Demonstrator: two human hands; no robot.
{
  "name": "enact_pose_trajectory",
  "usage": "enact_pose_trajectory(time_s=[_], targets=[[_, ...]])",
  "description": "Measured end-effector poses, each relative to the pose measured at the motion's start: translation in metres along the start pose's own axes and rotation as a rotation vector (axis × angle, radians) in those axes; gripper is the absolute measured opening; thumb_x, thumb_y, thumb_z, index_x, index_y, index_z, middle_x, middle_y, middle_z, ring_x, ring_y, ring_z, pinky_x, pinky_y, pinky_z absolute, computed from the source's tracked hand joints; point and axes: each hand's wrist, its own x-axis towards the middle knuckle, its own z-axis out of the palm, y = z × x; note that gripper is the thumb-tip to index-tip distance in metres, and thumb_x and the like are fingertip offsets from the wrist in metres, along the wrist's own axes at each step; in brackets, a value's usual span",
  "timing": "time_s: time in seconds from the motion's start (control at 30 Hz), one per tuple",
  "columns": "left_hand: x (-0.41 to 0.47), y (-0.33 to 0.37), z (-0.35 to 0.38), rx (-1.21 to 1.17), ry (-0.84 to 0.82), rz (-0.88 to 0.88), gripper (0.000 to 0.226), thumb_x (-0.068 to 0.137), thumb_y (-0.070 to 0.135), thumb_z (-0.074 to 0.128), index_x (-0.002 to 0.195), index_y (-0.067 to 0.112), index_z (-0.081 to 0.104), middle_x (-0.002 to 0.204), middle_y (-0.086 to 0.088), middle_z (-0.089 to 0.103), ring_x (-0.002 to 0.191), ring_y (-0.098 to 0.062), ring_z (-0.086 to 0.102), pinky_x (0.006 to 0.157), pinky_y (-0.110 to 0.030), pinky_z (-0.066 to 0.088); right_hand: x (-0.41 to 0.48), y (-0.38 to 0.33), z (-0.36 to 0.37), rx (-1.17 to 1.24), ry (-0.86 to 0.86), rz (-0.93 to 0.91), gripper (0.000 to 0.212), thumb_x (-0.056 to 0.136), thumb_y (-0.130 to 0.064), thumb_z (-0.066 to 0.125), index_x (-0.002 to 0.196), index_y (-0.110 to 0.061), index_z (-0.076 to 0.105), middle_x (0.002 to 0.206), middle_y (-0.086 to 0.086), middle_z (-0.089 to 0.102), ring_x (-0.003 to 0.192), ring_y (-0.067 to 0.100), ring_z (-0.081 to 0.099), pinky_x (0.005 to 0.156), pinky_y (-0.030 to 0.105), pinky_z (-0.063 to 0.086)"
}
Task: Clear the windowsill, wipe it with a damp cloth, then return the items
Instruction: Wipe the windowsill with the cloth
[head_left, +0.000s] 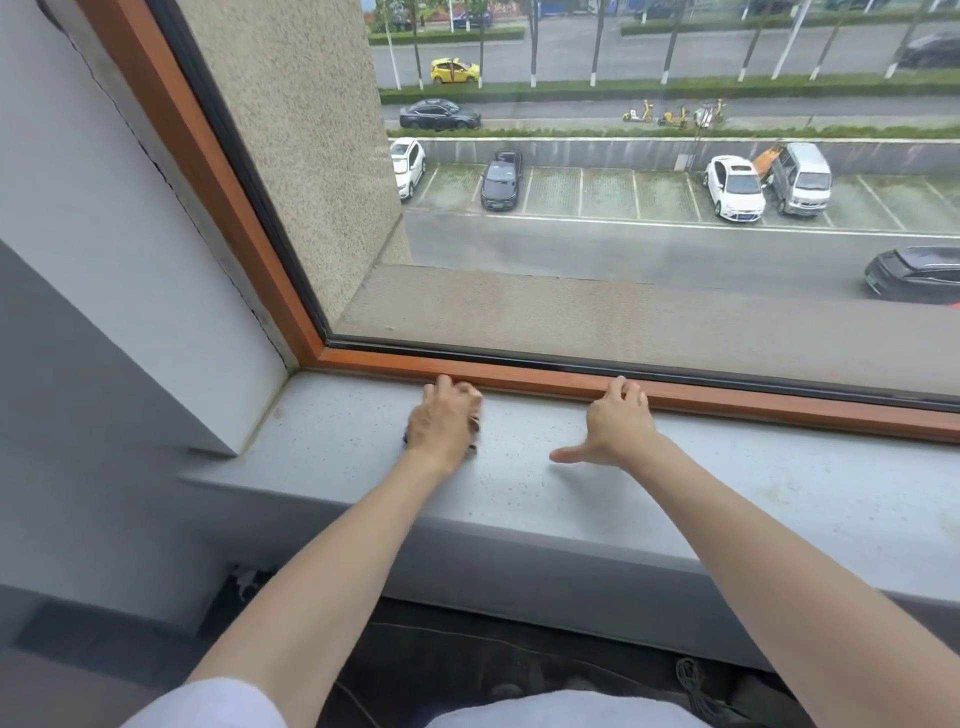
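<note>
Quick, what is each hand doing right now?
Left hand: holding a dark cloth against the windowsill.
Right hand: open, holding nothing, fingertips at the window frame.

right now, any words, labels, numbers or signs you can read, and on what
None can be read.
Number plates on the white car and the dark car parked outside: too small and blurred.
The windowsill, window frame and cloth under the left hand: no print shows.
</note>
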Motion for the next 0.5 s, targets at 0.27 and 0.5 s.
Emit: enact_pose_trajectory(time_s=[0.27, 0.5], targets=[[0.008, -0.071, -0.009, 0.023, -0.089, -0.113, 0.064, 0.084, -0.01, 0.045, 0.133, 0.03, 0.05, 0.11, -0.004, 0.038, 0.101, -0.023, 0.041, 0.074, -0.032, 0.046, -0.001, -0.009, 0.017, 0.044, 0.029, 0.073, 0.143, 0.057, -0.088, 0.055, 0.144, 0.015, 0.007, 0.153, 0.032, -0.006, 0.142, 0.047, -0.005, 0.118, 0.05, 0.005], [-0.016, -0.051, -0.009, 0.037, -0.344, 0.298, 0.07, 0.082, -0.012, 0.038, 0.138, 0.029, 0.044, 0.112, -0.003, 0.037, 0.099, -0.021, 0.042, 0.073, -0.034, 0.044, 0.002, -0.009, 0.029, 0.058, 0.019, 0.072, 0.147, 0.056, -0.089, 0.052, 0.145, 0.013, -0.004, 0.153, 0.03, -0.013, 0.143, 0.044, -0.01, 0.117, 0.051, 0.002]])
